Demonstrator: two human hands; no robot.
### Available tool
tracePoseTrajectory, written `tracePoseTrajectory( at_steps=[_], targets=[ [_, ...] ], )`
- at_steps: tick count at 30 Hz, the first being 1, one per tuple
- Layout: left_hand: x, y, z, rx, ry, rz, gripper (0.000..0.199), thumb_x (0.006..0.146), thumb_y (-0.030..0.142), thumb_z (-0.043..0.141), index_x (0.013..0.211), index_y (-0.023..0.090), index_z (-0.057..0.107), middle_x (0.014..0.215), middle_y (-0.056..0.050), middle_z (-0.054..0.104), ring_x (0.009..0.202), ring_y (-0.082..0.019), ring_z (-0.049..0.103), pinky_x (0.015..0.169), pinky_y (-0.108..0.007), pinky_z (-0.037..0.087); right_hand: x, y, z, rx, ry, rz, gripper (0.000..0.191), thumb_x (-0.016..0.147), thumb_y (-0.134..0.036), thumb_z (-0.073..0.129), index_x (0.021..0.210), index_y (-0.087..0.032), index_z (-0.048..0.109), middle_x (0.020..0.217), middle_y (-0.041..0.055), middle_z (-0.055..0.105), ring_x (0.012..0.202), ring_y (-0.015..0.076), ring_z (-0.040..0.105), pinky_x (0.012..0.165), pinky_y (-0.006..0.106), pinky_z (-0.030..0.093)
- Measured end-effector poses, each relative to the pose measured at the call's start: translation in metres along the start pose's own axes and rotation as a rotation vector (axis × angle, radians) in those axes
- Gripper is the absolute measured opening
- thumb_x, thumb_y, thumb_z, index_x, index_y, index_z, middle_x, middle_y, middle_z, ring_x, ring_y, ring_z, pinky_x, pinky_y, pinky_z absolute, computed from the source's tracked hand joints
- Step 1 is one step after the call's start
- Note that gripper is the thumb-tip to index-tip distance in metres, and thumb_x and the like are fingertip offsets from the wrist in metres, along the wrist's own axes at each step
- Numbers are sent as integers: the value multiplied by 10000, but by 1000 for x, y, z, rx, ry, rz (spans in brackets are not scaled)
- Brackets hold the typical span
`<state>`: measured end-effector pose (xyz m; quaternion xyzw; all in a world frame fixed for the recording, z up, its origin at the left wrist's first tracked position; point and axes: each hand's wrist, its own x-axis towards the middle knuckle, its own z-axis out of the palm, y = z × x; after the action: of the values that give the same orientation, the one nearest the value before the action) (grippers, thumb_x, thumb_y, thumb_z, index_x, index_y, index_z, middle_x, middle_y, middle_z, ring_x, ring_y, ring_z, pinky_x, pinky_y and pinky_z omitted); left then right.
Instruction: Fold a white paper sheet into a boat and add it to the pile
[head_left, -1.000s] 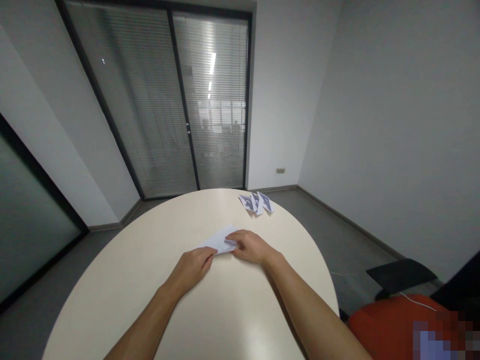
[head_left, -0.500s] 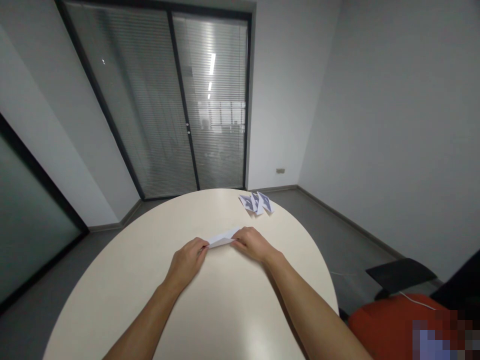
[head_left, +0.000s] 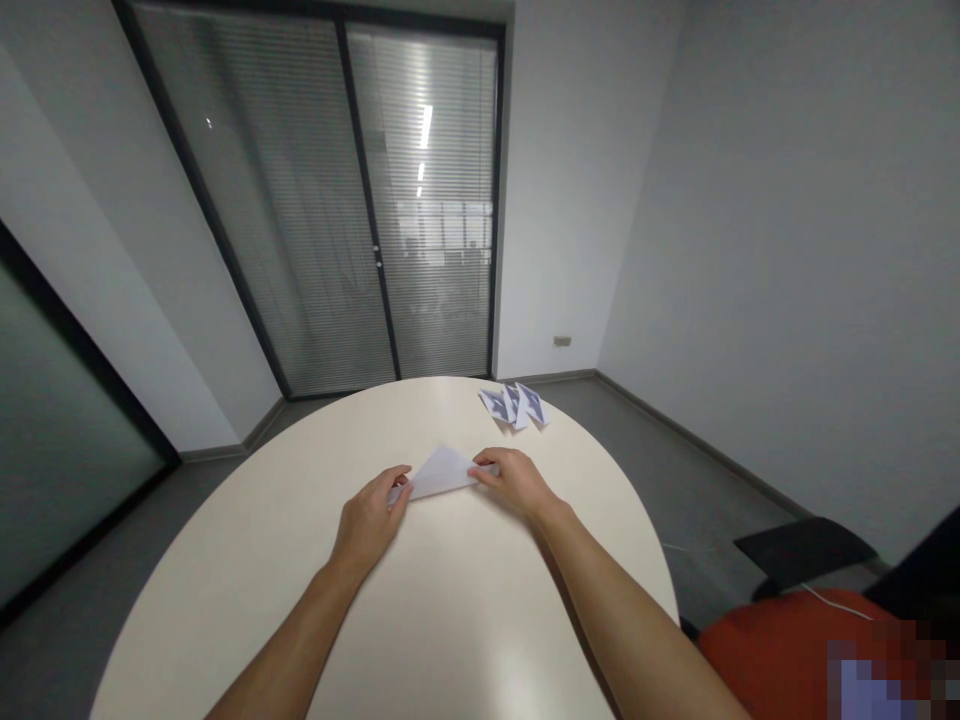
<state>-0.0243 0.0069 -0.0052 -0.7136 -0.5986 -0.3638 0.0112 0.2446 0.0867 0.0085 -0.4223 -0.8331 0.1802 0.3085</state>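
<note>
A white sheet of paper (head_left: 444, 474), folded into a triangle with its peak pointing away from me, is held between my two hands over the middle of the table. My left hand (head_left: 375, 512) pinches its left corner between thumb and fingers. At the right corner, my right hand (head_left: 514, 480) grips the paper, with the thumb on the near side. Farther back, several folded white papers with dark blue patterns (head_left: 514, 406) lie overlapping near the table's far edge.
The round cream table (head_left: 247, 560) fills the lower middle. An orange-red chair (head_left: 772, 640) with a black armrest (head_left: 806, 550) stands at the lower right. Beyond the table are glass panels with blinds (head_left: 435, 330) and a wall socket (head_left: 562, 341).
The paper now shows a taller triangular face with its peak up, where it was a narrow strip. My right hand has shifted slightly right, and my left fingers have lifted a little.
</note>
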Motion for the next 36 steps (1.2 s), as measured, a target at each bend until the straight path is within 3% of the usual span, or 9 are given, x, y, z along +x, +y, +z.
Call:
tracePoseTrajectory(
  at_steps=[6, 12, 17, 23, 31, 36],
  targets=[
    [0, -2, 4, -72, 136, 15, 296, 973, 412, 516, 1167, 227, 642, 1036, -39, 758, 943, -209, 726, 869, -312, 552, 1, 1, 3, 171, 119, 16, 258, 913, -297, 597, 1127, -219, 718, 1121, 60, 745, 1015, 221, 670, 919, 336, 473],
    [1, -1, 4, -191, 169, -111, 349, 937, 456, 546, 1190, 222, 604, 1035, -52, 762, 911, -231, 726, 867, -357, 554, 5, 11, 9, 342, 217, 71, 414, 871, -383, 664, 1253, -227, 644, 986, 32, 709, 789, 181, 613, 742, 305, 463],
    [3, -8, 11, -265, 94, -177, 403, 907, 442, 565, 1246, 226, 542, 1023, -54, 745, 930, -238, 713, 864, -371, 540, 5, 17, 16, 377, 185, 123, 479, 860, -363, 674, 1312, -226, 587, 994, 25, 703, 785, 175, 605, 726, 291, 458],
    [1, -19, 20, -244, -18, -188, 381, 884, 315, 575, 1249, 220, 522, 1050, -52, 719, 995, -225, 699, 924, -375, 520, -1, 12, 15, 180, 60, 158, 447, 882, -256, 610, 1326, -209, 581, 1034, 61, 720, 806, 178, 627, 769, 294, 461],
    [-4, -4, 8, 82, -227, -80, 211, 924, 191, 544, 1115, 197, 634, 1192, -80, 659, 1055, -220, 675, 947, -352, 508, -4, 7, 12, 9, -36, 129, 421, 869, -221, 624, 1289, -193, 626, 1104, 84, 745, 855, 190, 676, 807, 287, 478],
    [0, 3, 5, 224, -204, 74, 313, 887, 112, 580, 1160, 211, 697, 1305, -114, 651, 1193, -284, 606, 1035, -456, 468, -2, 5, 9, -108, -37, 59, 373, 846, -171, 621, 1212, -177, 693, 1135, 98, 741, 1010, 236, 665, 933, 341, 473]
  ],
)
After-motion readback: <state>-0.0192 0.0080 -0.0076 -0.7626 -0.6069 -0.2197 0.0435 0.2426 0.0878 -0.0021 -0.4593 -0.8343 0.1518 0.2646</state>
